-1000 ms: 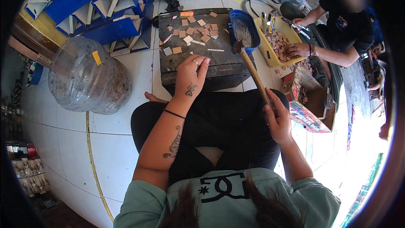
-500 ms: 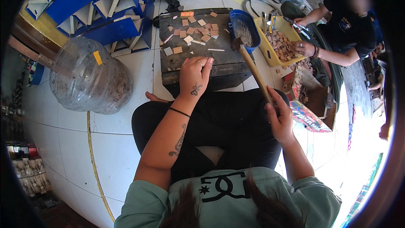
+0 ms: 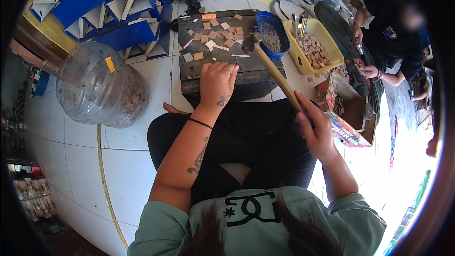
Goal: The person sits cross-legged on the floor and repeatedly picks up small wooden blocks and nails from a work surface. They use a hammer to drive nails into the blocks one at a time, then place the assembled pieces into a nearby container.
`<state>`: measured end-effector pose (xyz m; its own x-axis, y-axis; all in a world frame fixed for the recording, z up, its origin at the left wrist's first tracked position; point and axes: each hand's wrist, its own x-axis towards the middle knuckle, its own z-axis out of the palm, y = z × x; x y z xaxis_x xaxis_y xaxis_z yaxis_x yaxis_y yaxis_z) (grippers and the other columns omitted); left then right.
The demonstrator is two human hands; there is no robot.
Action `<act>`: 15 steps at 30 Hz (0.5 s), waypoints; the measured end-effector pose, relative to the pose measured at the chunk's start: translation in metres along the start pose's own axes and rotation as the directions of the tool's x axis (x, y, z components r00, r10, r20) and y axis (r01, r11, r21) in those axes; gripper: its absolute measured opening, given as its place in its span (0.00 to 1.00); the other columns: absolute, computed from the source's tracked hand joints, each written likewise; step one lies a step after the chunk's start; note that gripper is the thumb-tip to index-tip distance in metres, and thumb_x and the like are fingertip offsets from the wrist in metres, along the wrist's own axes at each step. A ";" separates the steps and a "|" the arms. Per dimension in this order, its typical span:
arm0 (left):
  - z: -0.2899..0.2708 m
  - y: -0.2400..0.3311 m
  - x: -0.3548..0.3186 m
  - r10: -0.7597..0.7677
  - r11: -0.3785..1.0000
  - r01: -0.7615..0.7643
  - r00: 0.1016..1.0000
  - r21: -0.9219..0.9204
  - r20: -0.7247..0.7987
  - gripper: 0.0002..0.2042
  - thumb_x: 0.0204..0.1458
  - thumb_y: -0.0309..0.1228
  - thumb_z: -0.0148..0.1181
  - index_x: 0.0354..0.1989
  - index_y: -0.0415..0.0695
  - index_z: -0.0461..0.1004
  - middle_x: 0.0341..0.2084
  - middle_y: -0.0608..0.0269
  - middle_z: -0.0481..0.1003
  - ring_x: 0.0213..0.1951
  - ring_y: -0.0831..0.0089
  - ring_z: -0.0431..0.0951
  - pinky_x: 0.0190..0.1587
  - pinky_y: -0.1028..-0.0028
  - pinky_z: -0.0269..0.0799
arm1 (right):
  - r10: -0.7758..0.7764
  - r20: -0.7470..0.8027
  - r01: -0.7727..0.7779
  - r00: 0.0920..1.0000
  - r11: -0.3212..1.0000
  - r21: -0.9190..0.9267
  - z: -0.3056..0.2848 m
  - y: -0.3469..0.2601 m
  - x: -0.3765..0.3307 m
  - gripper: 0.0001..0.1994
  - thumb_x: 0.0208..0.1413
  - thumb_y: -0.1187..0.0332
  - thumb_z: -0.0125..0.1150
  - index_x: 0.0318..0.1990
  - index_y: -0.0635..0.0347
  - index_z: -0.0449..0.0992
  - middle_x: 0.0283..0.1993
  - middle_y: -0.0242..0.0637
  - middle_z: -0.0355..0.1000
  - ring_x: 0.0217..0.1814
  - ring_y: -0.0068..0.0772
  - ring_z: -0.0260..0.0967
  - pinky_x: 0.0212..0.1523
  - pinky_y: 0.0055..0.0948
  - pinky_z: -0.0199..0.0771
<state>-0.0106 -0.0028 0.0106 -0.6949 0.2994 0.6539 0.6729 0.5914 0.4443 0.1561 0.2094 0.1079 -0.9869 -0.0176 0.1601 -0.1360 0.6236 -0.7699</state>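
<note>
My left hand [image 3: 217, 83] rests at the near edge of a dark wooden box [image 3: 256, 77], thumb and forefinger pinched together. A thin dark sliver, apparently a nail [image 3: 236, 59], shows just above the fingertips. My right hand [image 3: 315, 125] grips the lower end of a wooden-handled hammer [image 3: 279, 78]. The hammer's metal head is raised, to the right of my left hand. Small square wooden tiles [image 3: 212, 34] lie scattered on the box top, with a few pale strips [image 3: 241, 56] among them.
A blue tray [image 3: 287, 38] of thin metal pieces sits at the box's right side. Beyond it are a yellow basin [image 3: 337, 54] of tiles and an open carton [image 3: 353, 135]. A co-worker sits at the right. A large clear bottle [image 3: 102, 85] and blue racks [image 3: 102, 12] stand left.
The hammer head has moved left and slightly up, toward my left hand. My left hand has shifted only slightly. The co-worker's hand has left the yellow basin.
</note>
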 end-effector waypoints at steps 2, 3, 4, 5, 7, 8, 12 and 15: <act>0.001 0.000 -0.001 0.002 1.000 -0.002 1.000 0.017 -0.004 0.10 0.55 0.29 0.59 0.22 0.41 0.73 0.21 0.59 0.75 0.28 0.58 0.74 0.39 0.64 0.66 | -0.062 0.013 0.062 0.998 0.997 -0.050 -0.002 -0.009 0.002 0.23 0.60 0.80 0.52 0.64 0.63 0.65 0.38 0.48 0.71 0.34 0.39 0.69 0.41 0.29 0.69; 0.002 -0.001 -0.002 0.003 1.000 -0.002 1.000 0.025 -0.009 0.10 0.55 0.29 0.59 0.23 0.41 0.73 0.22 0.59 0.75 0.29 0.58 0.74 0.40 0.64 0.66 | -0.099 0.011 0.100 0.995 0.991 -0.087 -0.003 -0.013 0.002 0.24 0.60 0.79 0.52 0.64 0.62 0.65 0.36 0.47 0.70 0.33 0.40 0.68 0.39 0.30 0.69; 0.002 -0.001 -0.002 0.012 1.000 -0.011 1.000 0.020 -0.020 0.09 0.55 0.28 0.59 0.23 0.40 0.74 0.22 0.58 0.75 0.29 0.58 0.75 0.40 0.64 0.66 | -0.136 0.011 0.136 0.991 0.983 -0.124 -0.004 -0.017 0.002 0.24 0.60 0.79 0.52 0.65 0.62 0.65 0.34 0.46 0.69 0.31 0.40 0.67 0.37 0.30 0.69; 0.003 -0.002 -0.003 0.021 1.000 -0.020 0.999 0.014 -0.034 0.09 0.55 0.28 0.59 0.24 0.40 0.74 0.23 0.58 0.75 0.29 0.58 0.75 0.40 0.64 0.66 | -0.150 0.005 0.149 0.989 0.979 -0.137 -0.003 -0.020 0.003 0.24 0.60 0.79 0.52 0.65 0.62 0.65 0.33 0.46 0.68 0.30 0.40 0.67 0.36 0.31 0.69; 0.004 -0.003 -0.003 0.034 0.999 -0.033 0.998 0.002 -0.052 0.08 0.55 0.28 0.59 0.25 0.40 0.74 0.24 0.57 0.76 0.30 0.57 0.75 0.40 0.63 0.66 | -0.178 -0.005 0.174 0.984 0.970 -0.170 -0.003 -0.024 0.004 0.24 0.60 0.80 0.53 0.65 0.62 0.64 0.31 0.45 0.66 0.29 0.40 0.66 0.34 0.31 0.68; 0.005 -0.003 -0.004 0.037 0.999 -0.037 0.998 -0.004 -0.058 0.08 0.55 0.28 0.59 0.25 0.40 0.74 0.24 0.57 0.76 0.30 0.57 0.75 0.41 0.63 0.66 | -0.169 0.023 0.170 0.985 0.970 -0.174 -0.003 -0.025 0.005 0.24 0.60 0.80 0.52 0.65 0.62 0.64 0.31 0.45 0.66 0.29 0.40 0.66 0.33 0.31 0.68; 0.008 -0.005 -0.006 0.045 0.998 -0.048 0.996 -0.028 -0.075 0.07 0.55 0.27 0.59 0.26 0.40 0.74 0.25 0.56 0.75 0.31 0.57 0.74 0.41 0.63 0.66 | -0.210 0.023 0.210 0.977 0.957 -0.202 -0.006 -0.027 0.006 0.24 0.60 0.80 0.52 0.65 0.61 0.64 0.32 0.45 0.66 0.29 0.42 0.66 0.33 0.32 0.68; 0.009 -0.005 -0.007 0.051 0.998 -0.053 0.995 -0.024 -0.084 0.06 0.54 0.27 0.60 0.27 0.40 0.74 0.24 0.57 0.75 0.31 0.57 0.74 0.42 0.63 0.66 | -0.211 0.039 0.214 0.977 0.955 -0.207 -0.008 -0.028 0.006 0.25 0.60 0.80 0.52 0.65 0.60 0.64 0.32 0.45 0.66 0.29 0.43 0.66 0.34 0.32 0.68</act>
<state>-0.0114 -0.0014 -0.0016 -0.6361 0.2649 0.7248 0.7146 0.5566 0.4237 0.1542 0.1982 0.1350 -0.9388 -0.1792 0.2942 -0.3233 0.7533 -0.5727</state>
